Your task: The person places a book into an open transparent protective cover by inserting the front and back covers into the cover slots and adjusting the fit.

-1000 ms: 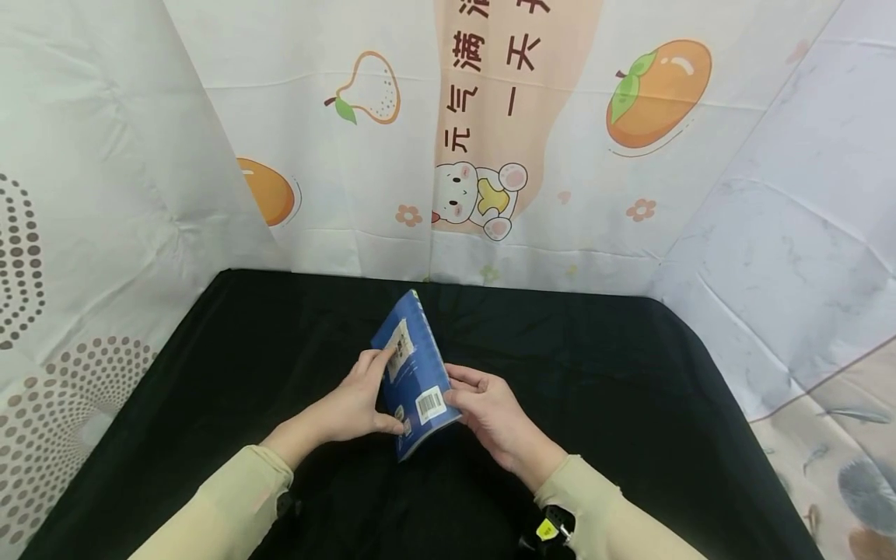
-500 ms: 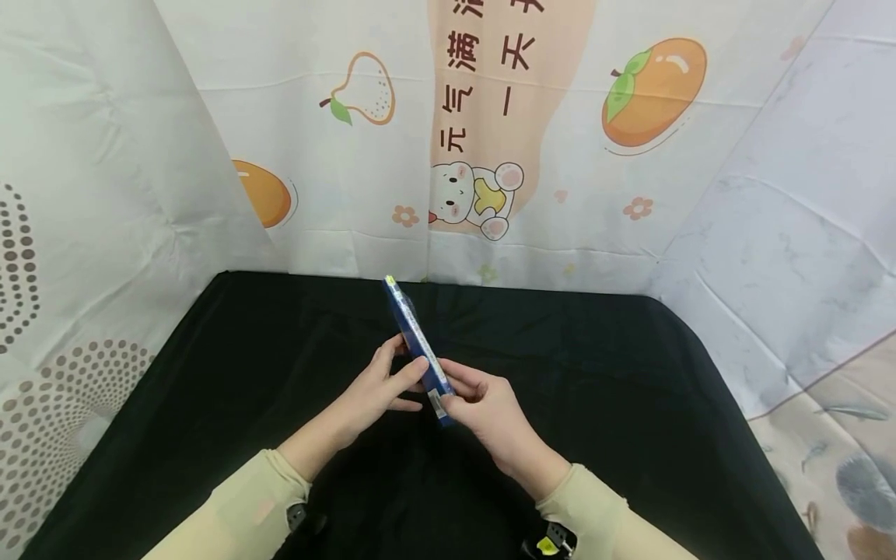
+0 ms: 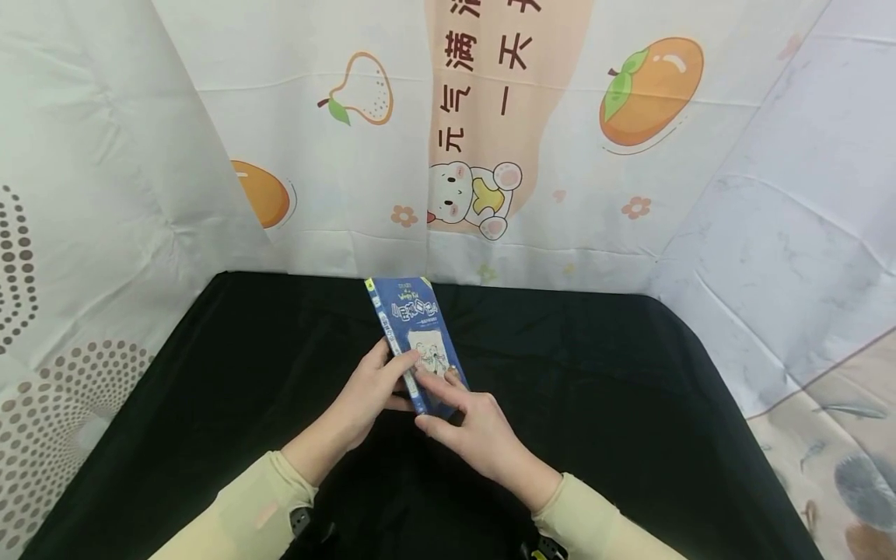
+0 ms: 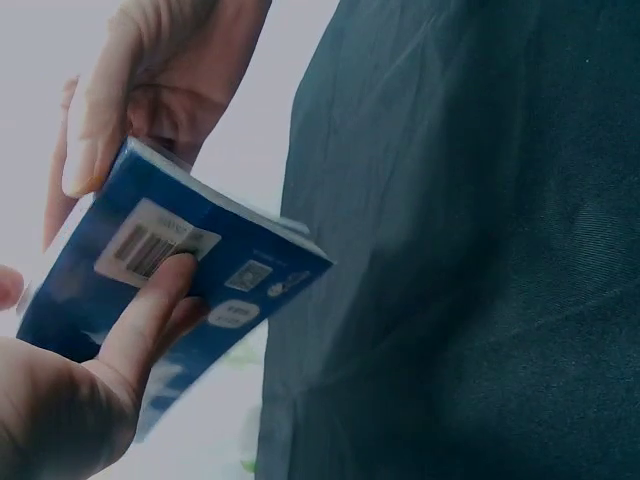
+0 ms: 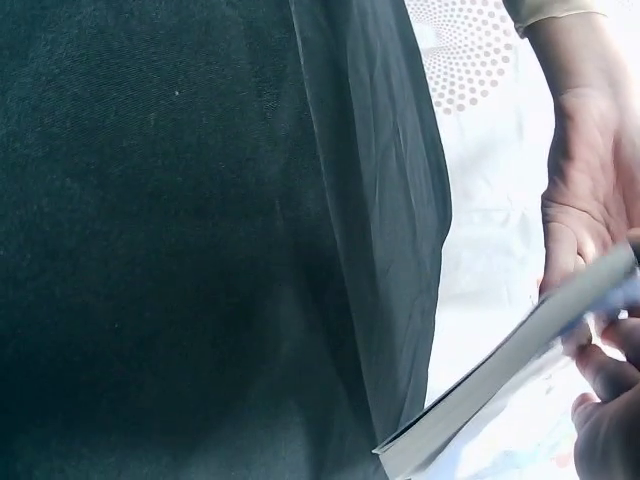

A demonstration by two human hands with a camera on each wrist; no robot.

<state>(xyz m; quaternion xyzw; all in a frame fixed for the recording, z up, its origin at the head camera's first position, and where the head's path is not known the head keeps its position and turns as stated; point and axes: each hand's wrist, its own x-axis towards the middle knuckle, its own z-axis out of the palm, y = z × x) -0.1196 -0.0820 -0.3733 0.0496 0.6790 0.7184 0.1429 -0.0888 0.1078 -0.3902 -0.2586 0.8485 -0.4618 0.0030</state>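
A blue paperback book (image 3: 446, 336) with a cartoon drawing on its front cover stands tilted above the black cloth in the head view. My left hand (image 3: 353, 404) grips it by the spine side, thumb on the front and fingers behind. In the left wrist view those fingers lie against the back cover, beside a barcode label (image 4: 120, 245). My right hand (image 3: 483, 435) is at the lower front of the book, its fingers extended over the cover and its thumb near the bottom edge. The page edges (image 5: 500, 365) show in the right wrist view.
Black cloth (image 3: 595, 420) covers the table under both hands. White printed curtains (image 3: 336, 179) enclose its back and sides. A dark strap (image 3: 299, 519) sits at the left wrist, and another (image 3: 551, 547) at the right.
The book has turned from its blue back cover, past its spine, to its front cover. My left hand has shifted to the spine; my right hand has loosened from the lower corner onto the front.
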